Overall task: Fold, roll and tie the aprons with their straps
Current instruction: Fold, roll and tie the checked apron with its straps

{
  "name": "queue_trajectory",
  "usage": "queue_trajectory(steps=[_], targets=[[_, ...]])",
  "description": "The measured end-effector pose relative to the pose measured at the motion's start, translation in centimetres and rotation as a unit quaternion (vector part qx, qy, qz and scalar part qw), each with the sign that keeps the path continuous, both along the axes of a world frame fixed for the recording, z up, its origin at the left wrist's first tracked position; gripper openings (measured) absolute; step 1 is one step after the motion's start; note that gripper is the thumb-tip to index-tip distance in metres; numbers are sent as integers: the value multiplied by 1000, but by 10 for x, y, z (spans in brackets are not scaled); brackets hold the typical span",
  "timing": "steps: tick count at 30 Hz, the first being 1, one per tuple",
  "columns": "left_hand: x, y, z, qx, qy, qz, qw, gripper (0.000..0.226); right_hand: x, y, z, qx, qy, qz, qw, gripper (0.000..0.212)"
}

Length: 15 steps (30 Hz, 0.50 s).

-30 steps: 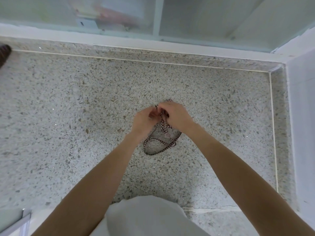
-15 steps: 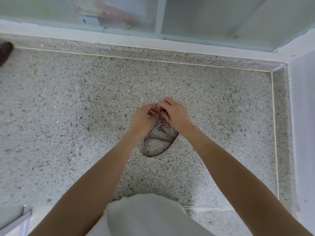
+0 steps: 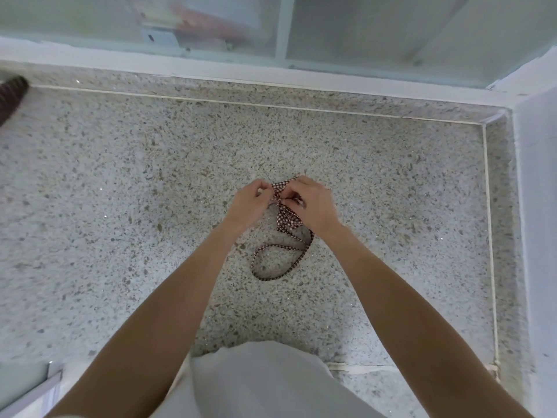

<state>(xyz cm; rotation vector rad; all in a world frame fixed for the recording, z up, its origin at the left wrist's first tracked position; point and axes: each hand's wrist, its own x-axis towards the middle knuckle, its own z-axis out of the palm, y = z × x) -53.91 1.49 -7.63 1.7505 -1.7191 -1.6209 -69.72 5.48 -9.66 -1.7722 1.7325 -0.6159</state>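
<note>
Left hand point(image 3: 251, 200): fingers curled, pinching the checked fabric at the bunched knot point, just left of it.
Right hand point(image 3: 313, 206): fingers curled round the same bunch from the right, thumb and forefinger pinching the strap; both hands touch at the knot.
Apron bundle point(image 3: 287, 218): small red-and-white checked wad, held between the two hands just above the counter; how much of it is rolled cannot be told, as the hands cover most of it.
Strap point(image 3: 283, 260): thin checked ribbon, hanging from the bundle toward the person and lying in a loose loop on the counter.
Handling, judged: light, soft, limp cloth; not fragile, not slippery; the strap will slacken unless kept taut. Best held by pinching close to the knot, with the bundle pressed so the roll does not spring open.
Counter point(image 3: 120, 206): speckled stone surface beneath the bundle, bordered by a raised edge on the far and right sides.
Glass panel point(image 3: 361, 31): beyond the bundle, past the far edge.
Dark checked item point(image 3: 12, 95): far left of the bundle, at the frame edge; identity unclear.
Pale garment point(image 3: 256, 384): nearest the person, below the strap loop.
</note>
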Motion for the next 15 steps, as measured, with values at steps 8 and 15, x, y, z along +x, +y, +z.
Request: queue_trajectory(steps=[8,15], targets=[[41,-7,-7,-111,-188,-137,966,21,-11,3,8,57,-15,-44,997,12],[40,19,-19,-103,-263,-170,944,23,-26,2,23,143,42,-121,981,12]])
